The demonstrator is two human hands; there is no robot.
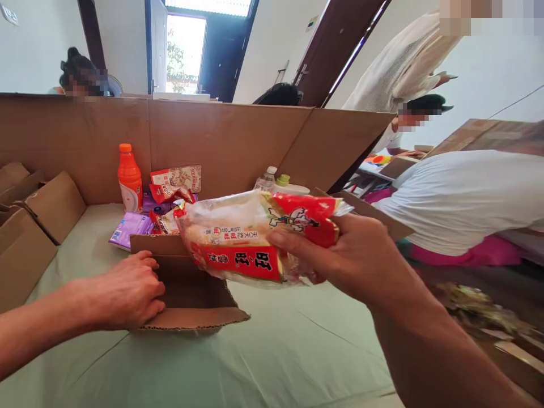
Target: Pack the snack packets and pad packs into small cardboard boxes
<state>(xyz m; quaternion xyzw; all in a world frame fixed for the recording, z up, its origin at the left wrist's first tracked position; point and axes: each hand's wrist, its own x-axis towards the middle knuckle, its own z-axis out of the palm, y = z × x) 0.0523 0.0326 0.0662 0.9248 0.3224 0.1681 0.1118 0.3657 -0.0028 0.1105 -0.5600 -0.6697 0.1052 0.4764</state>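
Note:
My right hand grips a red and clear bag of rice crackers by its right end, thumb on top, holding it in the air. The bag's left end hangs over the back right part of a small open cardboard box. At that box's left side is my left hand, its fingers curled over the wall. The part of the box interior that shows is dark and bare. Behind the box lie purple packs and red snack bags, partly overlapping.
An orange bottle stands at the back by a tall cardboard panel. A clear bottle and a green-capped one are partly hidden behind the bag. Open boxes sit at left. Other people are beyond the panel and at right.

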